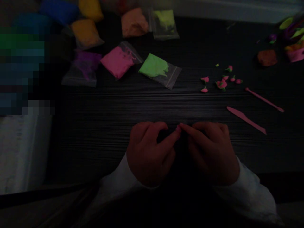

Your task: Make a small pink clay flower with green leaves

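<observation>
A small piece of pink clay (178,128) sits at the index fingertip of my left hand (152,152), partly hidden by the fingers. My right hand (213,152) meets it from the other side, its index fingertip pressed against the piece. Both hands are held low over the dark table, fingers curled. Beyond my right hand lie several small pink clay flower buds with green leaves (221,84). To its right rest a pink plastic clay knife (247,120) and a thin pink modelling tool (264,99). The picture is dim.
Bags of pink clay (118,61), green clay (154,65), purple clay (87,61), orange clay (85,33) and yellow clay (166,20) lie across the back. A reddish-brown lump (267,58) and a pink container (295,54) stand at the far right.
</observation>
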`<state>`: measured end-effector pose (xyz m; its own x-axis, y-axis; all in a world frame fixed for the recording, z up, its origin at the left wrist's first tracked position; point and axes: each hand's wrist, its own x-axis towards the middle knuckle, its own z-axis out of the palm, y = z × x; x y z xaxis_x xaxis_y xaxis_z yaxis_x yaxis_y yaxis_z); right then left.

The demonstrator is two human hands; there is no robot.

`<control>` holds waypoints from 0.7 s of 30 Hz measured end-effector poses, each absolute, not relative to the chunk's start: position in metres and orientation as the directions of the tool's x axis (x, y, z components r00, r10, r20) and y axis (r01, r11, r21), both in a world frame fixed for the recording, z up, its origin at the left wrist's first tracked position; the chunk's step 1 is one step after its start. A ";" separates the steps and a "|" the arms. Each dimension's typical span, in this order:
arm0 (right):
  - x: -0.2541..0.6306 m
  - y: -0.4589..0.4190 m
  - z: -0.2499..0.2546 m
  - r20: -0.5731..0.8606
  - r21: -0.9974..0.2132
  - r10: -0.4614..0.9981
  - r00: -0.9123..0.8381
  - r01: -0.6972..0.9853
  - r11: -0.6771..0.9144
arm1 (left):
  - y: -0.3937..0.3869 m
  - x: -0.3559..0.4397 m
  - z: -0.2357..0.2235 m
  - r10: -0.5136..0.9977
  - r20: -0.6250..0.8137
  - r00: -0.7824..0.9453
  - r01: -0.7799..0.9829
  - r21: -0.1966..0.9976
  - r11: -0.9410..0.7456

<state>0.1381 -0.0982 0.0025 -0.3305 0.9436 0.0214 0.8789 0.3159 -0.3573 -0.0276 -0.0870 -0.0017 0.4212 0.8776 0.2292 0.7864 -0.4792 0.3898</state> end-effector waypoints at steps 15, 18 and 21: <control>0.139 -0.100 0.001 0.057 -0.339 0.933 -0.355 0.872 0.353 | -0.089 -0.030 -0.004 0.864 0.258 0.433 0.766 0.399 -0.504; 0.139 -0.100 0.001 0.048 -0.339 0.932 -0.360 0.872 0.354 | -0.089 -0.031 -0.004 0.864 0.256 0.433 0.768 0.398 -0.502; 0.139 -0.099 0.001 0.049 -0.343 0.931 -0.361 0.870 0.355 | -0.088 -0.030 -0.004 0.867 0.247 0.434 0.769 0.399 -0.499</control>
<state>0.1392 -0.0995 0.0007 -0.3606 0.9314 0.0492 0.8697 0.3548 -0.3432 -0.0301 -0.0882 -0.0037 0.4337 0.8665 0.2472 0.7693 -0.4989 0.3992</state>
